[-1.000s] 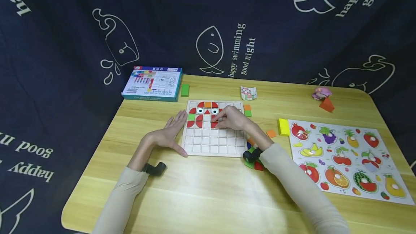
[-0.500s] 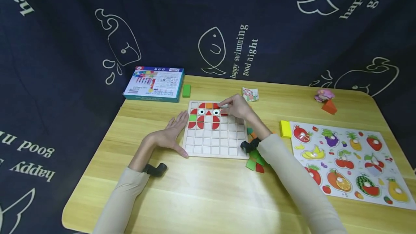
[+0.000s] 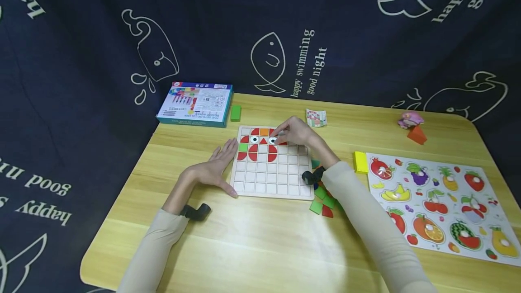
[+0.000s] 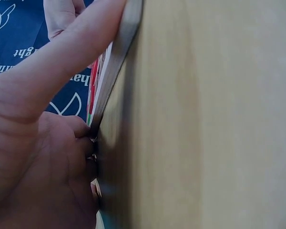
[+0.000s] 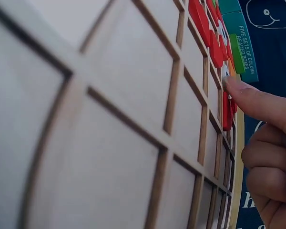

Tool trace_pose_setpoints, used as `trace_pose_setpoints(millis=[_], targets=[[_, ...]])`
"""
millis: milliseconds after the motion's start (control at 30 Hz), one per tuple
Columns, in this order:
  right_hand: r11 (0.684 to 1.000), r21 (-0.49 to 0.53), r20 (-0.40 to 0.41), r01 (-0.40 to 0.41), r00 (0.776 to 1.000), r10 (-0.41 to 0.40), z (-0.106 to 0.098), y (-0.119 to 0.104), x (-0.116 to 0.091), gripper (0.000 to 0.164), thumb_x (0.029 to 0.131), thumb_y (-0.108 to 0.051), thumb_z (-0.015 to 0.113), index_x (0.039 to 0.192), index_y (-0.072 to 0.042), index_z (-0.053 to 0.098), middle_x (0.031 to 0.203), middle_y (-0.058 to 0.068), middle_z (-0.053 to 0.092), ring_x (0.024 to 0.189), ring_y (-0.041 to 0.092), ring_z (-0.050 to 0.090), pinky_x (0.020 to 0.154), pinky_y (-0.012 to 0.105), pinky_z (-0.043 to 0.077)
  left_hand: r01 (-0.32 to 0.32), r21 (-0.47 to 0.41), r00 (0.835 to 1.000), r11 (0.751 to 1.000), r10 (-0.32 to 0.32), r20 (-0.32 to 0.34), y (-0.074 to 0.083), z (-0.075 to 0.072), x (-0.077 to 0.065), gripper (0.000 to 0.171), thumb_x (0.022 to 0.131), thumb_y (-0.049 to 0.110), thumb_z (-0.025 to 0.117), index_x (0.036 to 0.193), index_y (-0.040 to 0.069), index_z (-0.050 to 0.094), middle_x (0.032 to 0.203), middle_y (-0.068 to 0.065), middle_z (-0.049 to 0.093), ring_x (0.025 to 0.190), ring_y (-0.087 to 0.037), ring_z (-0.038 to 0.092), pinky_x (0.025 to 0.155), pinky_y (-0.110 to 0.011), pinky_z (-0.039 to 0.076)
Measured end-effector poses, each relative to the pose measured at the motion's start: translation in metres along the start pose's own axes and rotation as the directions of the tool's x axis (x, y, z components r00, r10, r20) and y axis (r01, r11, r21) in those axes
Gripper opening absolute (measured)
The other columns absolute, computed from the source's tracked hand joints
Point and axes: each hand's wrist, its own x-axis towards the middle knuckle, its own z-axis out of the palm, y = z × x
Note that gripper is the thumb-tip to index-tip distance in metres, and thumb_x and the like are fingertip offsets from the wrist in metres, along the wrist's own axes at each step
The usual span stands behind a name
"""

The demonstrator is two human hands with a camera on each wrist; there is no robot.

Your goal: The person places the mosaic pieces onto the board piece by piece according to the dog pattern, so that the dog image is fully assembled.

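A white gridded board carries red, orange and green tiles and two eye tiles in its upper rows. My left hand lies against its left side with fingers spread, the thumb along the board's edge near the front corner. Over the upper part of the board, my right hand has thumb and index finger at the right-hand eye tile. In the right wrist view, the thumb touches down by that eye tile and red pieces; the other fingers are curled.
Loose green and red tiles lie right of the board, partly under the right forearm. A small picture card, a green block and a blue box are behind. A fruit puzzle board and yellow block sit right.
My right hand has moved up from the cell below the right-hand eye tile to that tile, uncovering the red pieces beneath. The left hand keeps its place at the board.
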Motion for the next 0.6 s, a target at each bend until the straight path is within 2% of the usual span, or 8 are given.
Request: trace_pose_setpoints(millis=[133,233,267,367,500,600], targets=[[1.0,0.021,0.002,-0.001,1.0,0.001,0.0008,0.0003,-0.0002,0.019,0.078,-0.01,0.079,0.096,-0.007,0.078,0.122,0.01,0.069,0.059,0.009,0.032,0.06,0.024,0.033,-0.001,-0.007,1.0,1.0,0.001,0.001,0.0011,-0.0005,0.0,0.148,0.058,0.062,0.084,0.152,0.009,-0.018,0.16,-0.007,-0.025,0.149,-0.022,-0.024,0.123,-0.048,-0.01],[1.0,0.024,-0.01,-0.005,1.0,0.005,0.0017,0.0024,0.0012,0.018,0.076,-0.013,0.082,0.093,-0.007,0.078,0.118,0.008,0.07,0.052,0.012,0.023,0.058,0.025,0.029,-0.006,-0.009,1.0,1.0,0.006,0.003,0.0018,-0.0006,-0.0002,0.148,0.058,0.061,0.084,0.152,0.009,-0.017,0.16,-0.008,-0.025,0.149,-0.023,-0.023,0.123,-0.049,-0.01],[1.0,0.027,-0.016,-0.007,1.0,0.008,0.0022,0.0029,0.0013,0.019,0.075,-0.013,0.082,0.092,-0.007,0.078,0.118,0.007,0.07,0.052,0.012,0.021,0.061,0.025,0.031,-0.007,-0.007,1.0,1.0,0.007,0.005,0.002,-0.0006,-0.0001,0.148,0.058,0.061,0.084,0.152,0.009,-0.017,0.16,-0.008,-0.025,0.149,-0.023,-0.023,0.123,-0.049,-0.01],[1.0,-0.01,-0.066,-0.019,0.998,0.018,0.0044,0.0034,0.0022,0.018,0.072,-0.018,0.085,0.086,-0.01,0.078,0.107,0.005,0.072,0.057,0.014,0.028,0.061,0.026,0.03,-0.004,-0.005,1.0,1.0,0.004,0.008,0.0029,-0.001,-0.0004,0.148,0.058,0.06,0.084,0.152,0.009,-0.017,0.16,-0.008,-0.025,0.149,-0.023,-0.023,0.123,-0.048,-0.01],[0.998,-0.05,-0.12,-0.044,0.992,0.038,0.008,0.0011,0.0021,0.019,0.068,-0.021,0.088,0.081,-0.013,0.077,0.099,0.002,0.07,0.075,0.019,0.038,0.063,0.028,0.031,0.0,0.0,1.0,1.0,0.0,0.008,0.0035,-0.0019,-0.0006,0.148,0.058,0.06,0.084,0.152,0.009,-0.018,0.16,-0.008,-0.025,0.149,-0.023,-0.023,0.123,-0.048,-0.01],[0.999,-0.018,-0.116,-0.05,0.992,0.048,0.0087,0.0009,0.0012,0.02,0.069,-0.02,0.087,0.085,-0.012,0.078,0.102,0.002,0.07,0.074,0.018,0.037,0.064,0.028,0.029,-0.001,-0.003,1.0,1.0,0.001,0.006,0.0029,-0.0022,-0.0008,0.148,0.059,0.06,0.084,0.152,0.008,-0.018,0.16,-0.008,-0.025,0.149,-0.024,-0.023,0.123,-0.048,-0.01]])
